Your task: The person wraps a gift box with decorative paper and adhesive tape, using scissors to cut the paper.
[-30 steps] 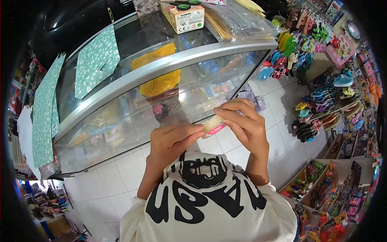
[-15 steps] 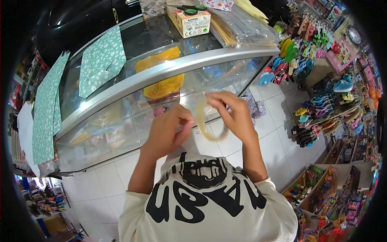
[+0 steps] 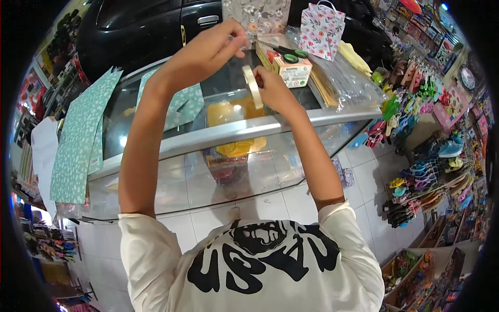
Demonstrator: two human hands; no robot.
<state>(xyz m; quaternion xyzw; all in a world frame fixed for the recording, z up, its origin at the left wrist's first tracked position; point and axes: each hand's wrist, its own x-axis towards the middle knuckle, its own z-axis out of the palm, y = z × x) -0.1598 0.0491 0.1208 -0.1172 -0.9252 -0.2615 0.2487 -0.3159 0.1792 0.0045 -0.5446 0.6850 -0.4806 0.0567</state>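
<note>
A roll of clear tape is gripped by my right hand, its ring facing left above the glass counter. My left hand is raised higher and farther left, fingers pinched together; what lies between them is too small to make out. Black scissors with green handles rest on a small printed box just beyond my right hand. Under my left forearm lies a green floral paper piece, partly covered by the arm. A yellow plastic-wrapped item shows near the counter's front edge.
The glass counter's metal edge runs across in front of me. Green floral sheets stand at the left. A floral gift bag and plastic packets sit at the back right. A black car is behind; sandals hang right.
Both hands have moved forward and up over the counter, the left one farther. The tape roll has gone along in my right hand. The view has shifted, showing more of the back.
</note>
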